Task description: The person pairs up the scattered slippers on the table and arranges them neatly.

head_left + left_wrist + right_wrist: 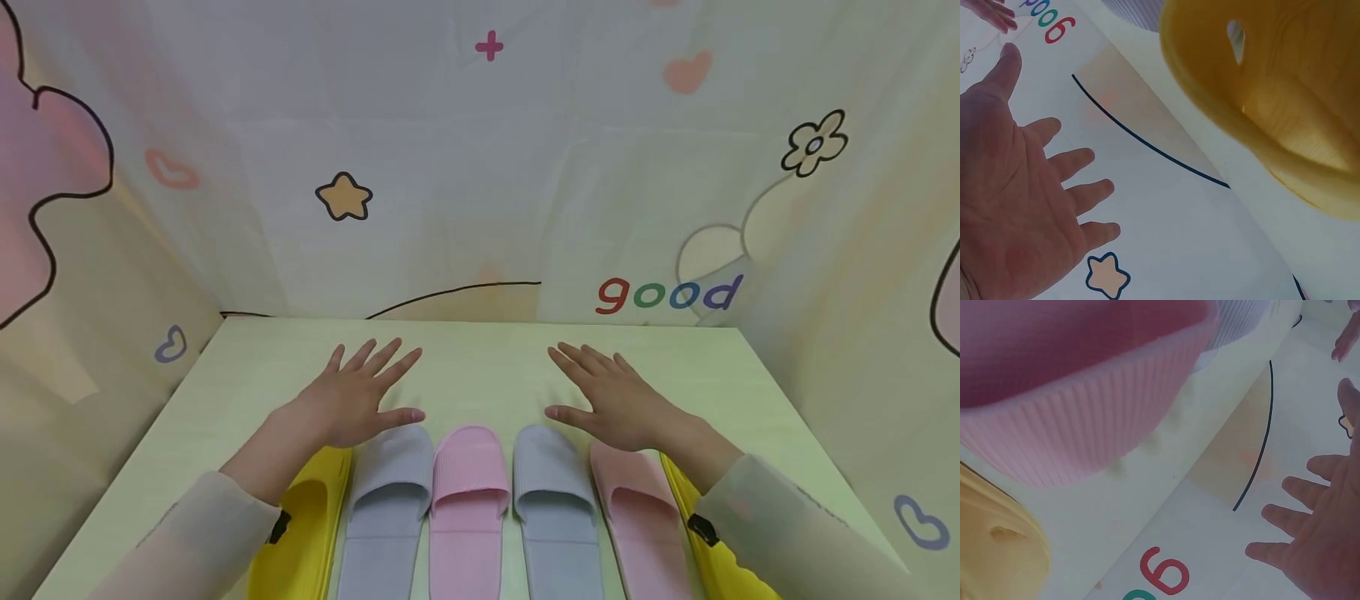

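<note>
A row of slippers lies side by side along the near part of the table, toes pointing away. From left to right come a yellow slipper (300, 533), a grey slipper (386, 508), a pink slipper (468, 508), another grey slipper (557, 508), a second pink slipper (645, 521) and a second yellow slipper (731, 567). Above the left end of the row my left hand (356, 400) spreads its fingers and holds nothing. My right hand (615, 396) is likewise spread and bare, over the right end. Both forearms hide parts of the yellow slippers.
The pale table (480, 367) reaches back to a printed cloth (450, 208) with a star, hearts and the word "good". Cloth also hangs along the left and right sides. A small black device (702, 529) sits at the right cuff.
</note>
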The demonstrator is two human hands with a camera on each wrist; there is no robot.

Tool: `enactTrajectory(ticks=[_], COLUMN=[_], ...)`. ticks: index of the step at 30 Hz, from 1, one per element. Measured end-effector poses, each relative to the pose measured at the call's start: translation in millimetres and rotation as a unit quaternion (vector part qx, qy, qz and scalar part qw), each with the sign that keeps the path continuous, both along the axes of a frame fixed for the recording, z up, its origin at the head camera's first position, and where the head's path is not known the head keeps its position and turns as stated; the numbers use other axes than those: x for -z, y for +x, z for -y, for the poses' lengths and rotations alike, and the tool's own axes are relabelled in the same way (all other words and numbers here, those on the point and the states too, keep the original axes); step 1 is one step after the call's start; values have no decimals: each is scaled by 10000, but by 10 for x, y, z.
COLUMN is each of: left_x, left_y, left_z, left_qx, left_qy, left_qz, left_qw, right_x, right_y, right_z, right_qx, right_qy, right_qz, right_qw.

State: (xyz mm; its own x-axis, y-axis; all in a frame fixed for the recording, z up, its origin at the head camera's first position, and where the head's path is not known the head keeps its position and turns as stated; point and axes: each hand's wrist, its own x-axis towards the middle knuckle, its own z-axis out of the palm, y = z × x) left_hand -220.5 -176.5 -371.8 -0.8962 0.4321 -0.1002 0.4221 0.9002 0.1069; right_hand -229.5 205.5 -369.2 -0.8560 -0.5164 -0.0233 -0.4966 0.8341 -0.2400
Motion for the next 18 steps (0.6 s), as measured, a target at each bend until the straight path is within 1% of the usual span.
enactTrajectory(ticks=[3, 8, 13, 18], left_x=[12, 29, 59, 94], left_y=[54, 157, 256, 355], left_z=[-2, -27, -57, -67], left_qx=[88, 196, 305, 297], left_qy=[31, 192, 295, 401], left_qz=[87, 385, 567, 727], left_qw=[9999, 9989, 9975, 9961], right_x=[37, 123, 181, 214], right_y=[41, 116, 192, 270], right_z=[-13, -39, -53, -54], right_qx=[-93, -166, -202, -286], right_qy=[-65, -153, -258, -356], right_qz=[-40, -101, -61, 20], right_qw=[9999, 9997, 9994, 9990])
